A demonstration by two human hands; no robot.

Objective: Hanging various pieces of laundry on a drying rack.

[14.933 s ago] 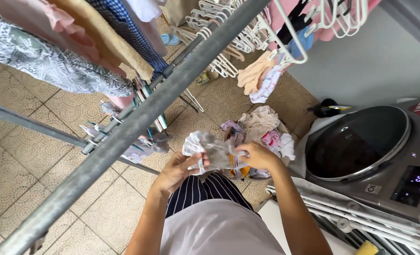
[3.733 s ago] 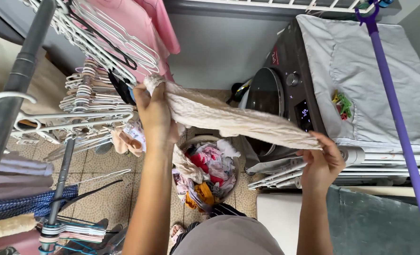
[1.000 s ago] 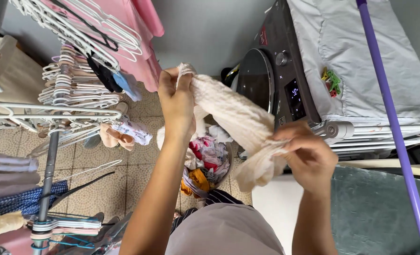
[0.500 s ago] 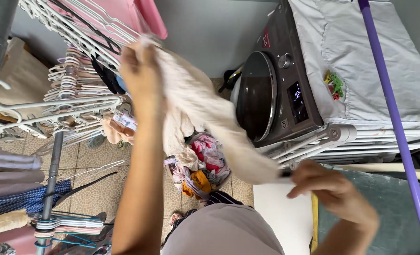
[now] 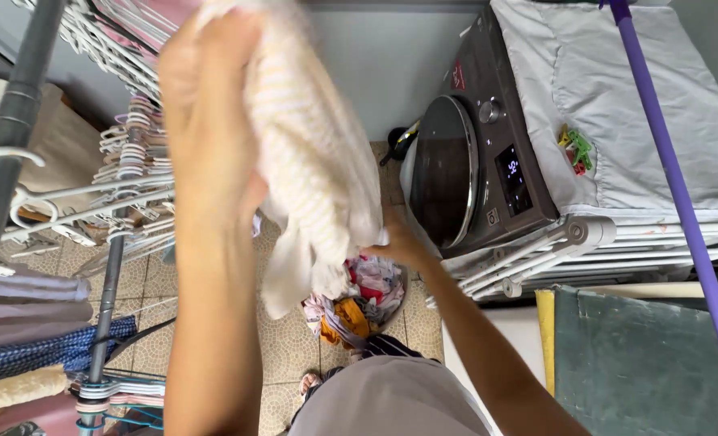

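Washing machine (image 5: 476,173) right, hangers (image 5: 104,190) left, laundry basket (image 5: 359,303) below. Left hand (image 5: 205,129) grips cream cloth (image 5: 310,153) overhead; right hand (image 5: 399,242) fingers pinch its lower edge.

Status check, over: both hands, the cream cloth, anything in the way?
Left hand raised, gripping cream cloth. Right hand low at its bottom edge, grip unclear. Hanger rack close on the left, laundry basket below.

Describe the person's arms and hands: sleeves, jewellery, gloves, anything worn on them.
Both arms are bare along their visible length, with no sleeve showing. The left hand has no glove, and no ring, watch or bracelet can be seen, though it is blurred. The right hand is partly hidden behind the cream cloth; its visible part and wrist are bare too. A grey top covers the torso.
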